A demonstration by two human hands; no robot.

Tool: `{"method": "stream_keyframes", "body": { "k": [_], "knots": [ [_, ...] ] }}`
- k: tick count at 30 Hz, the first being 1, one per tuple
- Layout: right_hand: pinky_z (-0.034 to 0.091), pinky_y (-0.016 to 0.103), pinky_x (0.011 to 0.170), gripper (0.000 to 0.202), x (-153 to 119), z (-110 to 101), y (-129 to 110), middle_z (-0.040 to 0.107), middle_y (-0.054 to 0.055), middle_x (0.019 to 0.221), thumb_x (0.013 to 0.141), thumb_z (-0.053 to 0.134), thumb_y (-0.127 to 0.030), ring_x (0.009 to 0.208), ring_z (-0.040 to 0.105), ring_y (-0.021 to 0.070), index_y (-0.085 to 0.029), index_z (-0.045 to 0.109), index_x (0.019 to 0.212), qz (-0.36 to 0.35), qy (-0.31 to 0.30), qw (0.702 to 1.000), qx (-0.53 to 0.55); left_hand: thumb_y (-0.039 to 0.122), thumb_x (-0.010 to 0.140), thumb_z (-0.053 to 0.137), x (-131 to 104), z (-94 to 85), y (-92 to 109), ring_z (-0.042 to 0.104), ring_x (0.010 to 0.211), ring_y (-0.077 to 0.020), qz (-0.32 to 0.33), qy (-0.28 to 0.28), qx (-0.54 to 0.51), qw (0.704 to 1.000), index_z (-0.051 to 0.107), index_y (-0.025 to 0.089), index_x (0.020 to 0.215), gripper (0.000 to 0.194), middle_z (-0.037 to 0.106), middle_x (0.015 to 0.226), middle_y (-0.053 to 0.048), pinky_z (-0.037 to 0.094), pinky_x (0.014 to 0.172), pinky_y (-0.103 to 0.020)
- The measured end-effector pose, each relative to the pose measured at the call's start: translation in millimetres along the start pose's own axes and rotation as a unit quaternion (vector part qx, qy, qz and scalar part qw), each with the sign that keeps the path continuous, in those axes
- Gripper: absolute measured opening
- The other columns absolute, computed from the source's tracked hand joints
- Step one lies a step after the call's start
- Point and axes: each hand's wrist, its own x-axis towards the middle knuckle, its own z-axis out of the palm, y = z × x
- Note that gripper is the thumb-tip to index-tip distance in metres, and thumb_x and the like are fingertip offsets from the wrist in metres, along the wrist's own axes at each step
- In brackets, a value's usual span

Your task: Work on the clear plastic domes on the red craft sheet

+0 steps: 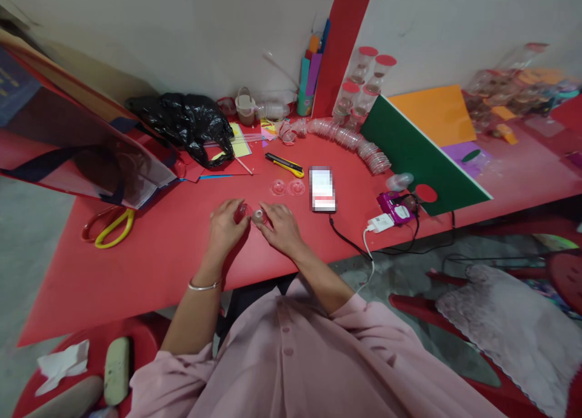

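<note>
My left hand and my right hand rest close together on the red table. The left fingers pinch a small clear plastic piece. The right fingers pinch a second small clear plastic piece, almost touching the first. Just beyond my hands lie two clear round cups side by side. A phone lies to the right of them, with a black cable running off the table edge.
A yellow utility knife, yellow-handled scissors, a black plastic bag, a row of stacked clear cups, red-lidded jars, green and orange sheets, a purple device and a white charger lie around.
</note>
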Motion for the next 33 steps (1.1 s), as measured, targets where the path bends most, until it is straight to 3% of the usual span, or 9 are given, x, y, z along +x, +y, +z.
{"method": "stream_keyframes", "body": {
  "k": [9, 20, 26, 29, 33],
  "knots": [
    [0.051, 0.047, 0.114, 0.054, 1, -2, -2, 0.075, 0.013, 0.136, 0.113, 0.051, -0.05, 0.126, 0.064, 0.0289, -0.019, 0.061, 0.155, -0.006, 0.014, 1.0, 0.005, 0.033, 0.091, 0.07, 0, 0.2, 0, 0.07, 0.127, -0.0332, 0.003, -0.001, -0.004, 1.0, 0.071, 0.022, 0.134, 0.045, 0.075, 0.137, -0.014, 0.055, 0.112, -0.051],
    [0.05, 0.05, 0.115, 0.051, 1, -4, 1, 0.071, 0.014, 0.143, 0.112, 0.05, -0.046, 0.131, 0.062, 0.0314, -0.022, 0.059, 0.156, 0.035, 0.051, 0.998, -0.012, 0.03, 0.091, 0.068, -1, -0.1, 6, 0.069, 0.126, -0.032, 0.026, -0.014, -0.012, 0.999, 0.069, 0.025, 0.138, 0.048, 0.074, 0.137, -0.012, 0.054, 0.113, -0.051],
    [0.045, 0.05, 0.122, 0.063, 0, -3, 5, 0.06, 0.015, 0.157, 0.106, 0.061, -0.044, 0.144, 0.053, 0.0324, -0.021, 0.049, 0.164, 0.022, 0.049, 0.999, -0.006, 0.033, 0.087, 0.074, -3, -2.6, 11, 0.065, 0.132, -0.036, 0.021, -0.016, 0.01, 1.0, 0.067, 0.026, 0.14, 0.054, 0.07, 0.14, -0.014, 0.053, 0.112, -0.054],
    [0.046, 0.052, 0.12, 0.066, 1, -3, 4, 0.062, 0.016, 0.156, 0.106, 0.061, -0.047, 0.142, 0.055, 0.034, -0.021, 0.047, 0.165, 0.034, 0.034, 0.999, -0.014, 0.032, 0.086, 0.073, -3, -4.2, 11, 0.066, 0.129, -0.0364, 0.017, -0.016, 0.026, 0.999, 0.067, 0.025, 0.141, 0.055, 0.071, 0.138, -0.014, 0.053, 0.11, -0.054],
    [0.047, 0.053, 0.116, 0.058, 2, -4, 2, 0.066, 0.015, 0.151, 0.11, 0.052, -0.041, 0.139, 0.056, 0.0343, -0.022, 0.048, 0.165, 0.043, 0.011, 0.999, -0.02, 0.027, 0.087, 0.068, -3, -4.6, 12, 0.069, 0.124, -0.0345, 0.02, -0.025, 0.028, 0.999, 0.067, 0.025, 0.142, 0.055, 0.073, 0.135, -0.013, 0.054, 0.108, -0.052]
  ]
}}
